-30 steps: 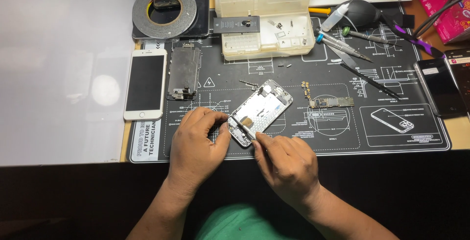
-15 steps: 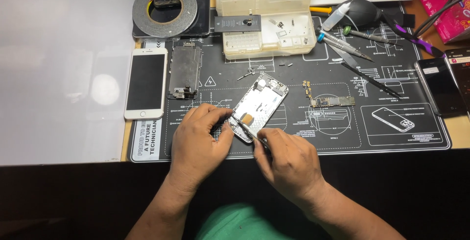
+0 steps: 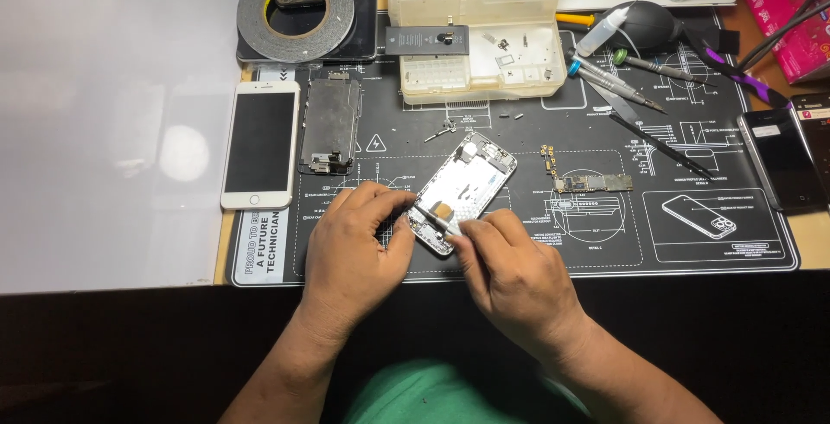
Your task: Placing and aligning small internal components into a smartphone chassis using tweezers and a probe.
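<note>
Bare mat (image 3: 519, 247) lies open right of the hands, below the logic board (image 3: 588, 182). Leftward, the white phone (image 3: 259, 143) and detached screen assembly (image 3: 328, 126) block; beyond, the parts box (image 3: 475, 61) and screwdrivers (image 3: 618, 87) crowd.

phone frame (image 3: 467, 189) on mat (image 3: 709, 242), circuit board (image 3: 588, 180) right, white phone (image 3: 259, 143) left

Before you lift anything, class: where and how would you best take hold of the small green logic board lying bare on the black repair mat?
Probably grip the small green logic board by its two long edges at the wider right-hand end, pinching from above. It lies flat with components facing up, so edges look safest. The narrow arm at its left looks frail, so avoid it. The black repair mat is open around it.
</note>
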